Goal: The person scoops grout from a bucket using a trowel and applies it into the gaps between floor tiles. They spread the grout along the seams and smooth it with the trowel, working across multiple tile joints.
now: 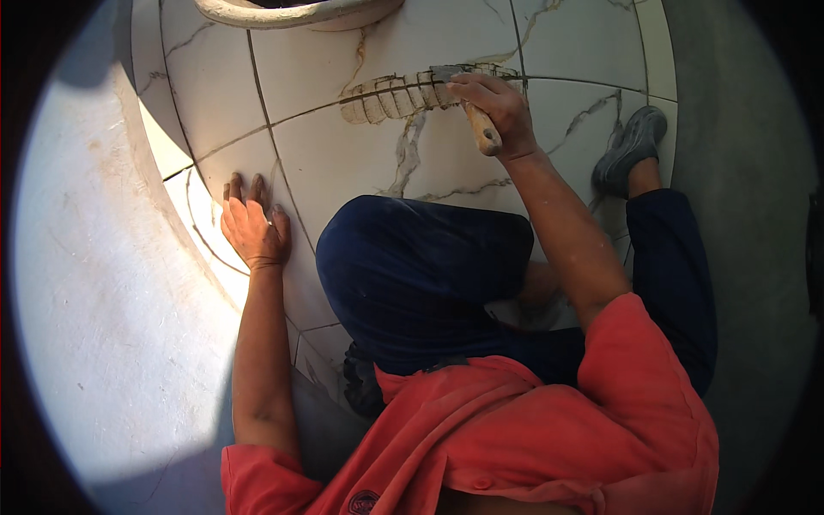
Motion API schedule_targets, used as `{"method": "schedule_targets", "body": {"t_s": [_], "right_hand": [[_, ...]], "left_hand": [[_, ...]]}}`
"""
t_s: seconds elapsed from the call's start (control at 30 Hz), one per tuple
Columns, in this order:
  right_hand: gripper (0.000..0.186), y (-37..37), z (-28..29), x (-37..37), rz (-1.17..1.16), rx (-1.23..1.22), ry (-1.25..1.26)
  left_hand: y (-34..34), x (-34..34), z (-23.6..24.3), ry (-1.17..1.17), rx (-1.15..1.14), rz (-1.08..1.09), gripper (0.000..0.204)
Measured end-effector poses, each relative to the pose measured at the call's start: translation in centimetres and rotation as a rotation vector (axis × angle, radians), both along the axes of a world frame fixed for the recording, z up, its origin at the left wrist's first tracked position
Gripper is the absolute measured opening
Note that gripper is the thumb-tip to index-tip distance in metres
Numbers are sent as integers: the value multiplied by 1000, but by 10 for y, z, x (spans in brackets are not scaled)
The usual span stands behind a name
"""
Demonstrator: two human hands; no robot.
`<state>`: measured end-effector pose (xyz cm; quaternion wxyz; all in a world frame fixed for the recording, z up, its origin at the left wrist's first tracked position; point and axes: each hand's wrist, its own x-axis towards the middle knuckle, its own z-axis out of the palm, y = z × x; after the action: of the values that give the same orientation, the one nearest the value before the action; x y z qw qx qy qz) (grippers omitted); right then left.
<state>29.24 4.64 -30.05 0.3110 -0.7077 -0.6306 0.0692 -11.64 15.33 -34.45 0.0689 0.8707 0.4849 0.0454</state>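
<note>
My right hand [496, 107] is closed on a putty knife with a wooden handle [483, 130]. Its metal blade [445, 74] lies on the tile joint, partly hidden by my fingers. Along that joint a beige band of filler [386, 100] with curved ridges is smeared over the marble-patterned floor tiles [322, 163]. My left hand [255, 225] rests flat on the tiles at the left, fingers spread and fingertips dark, holding nothing.
A round pale rim of a bowl or tub [300, 15] stands at the far edge. A bare plaster wall [103, 257] curves along the left, and a grey wall [738, 215] along the right. My knee [412, 249] and shod foot [633, 150] are on the near side and right.
</note>
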Motion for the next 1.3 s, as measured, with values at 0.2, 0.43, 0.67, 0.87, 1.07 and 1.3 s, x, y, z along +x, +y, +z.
{"method": "schedule_targets", "body": {"t_s": [0.2, 0.43, 0.67, 0.87, 1.07, 1.3], "right_hand": [[27, -18, 8, -35, 56, -98, 19], [25, -10, -2, -49, 89, -134, 2], [24, 27, -1, -64, 97, -63, -53], [25, 18, 7, -81, 113, -127, 46], [28, 21, -2, -98, 118, -104, -24], [26, 55, -2, -106, 138, -91, -45]], "left_hand": [[-4, -3, 3, 86, 9, 38, 58], [-6, -6, 3, 107, -60, 54, 60], [-1, -2, 7, 87, -34, 35, 60], [-1, -4, 8, 65, -47, 44, 58], [-3, -2, 7, 90, -54, 66, 59], [-4, -4, 7, 82, -85, 67, 60]]}}
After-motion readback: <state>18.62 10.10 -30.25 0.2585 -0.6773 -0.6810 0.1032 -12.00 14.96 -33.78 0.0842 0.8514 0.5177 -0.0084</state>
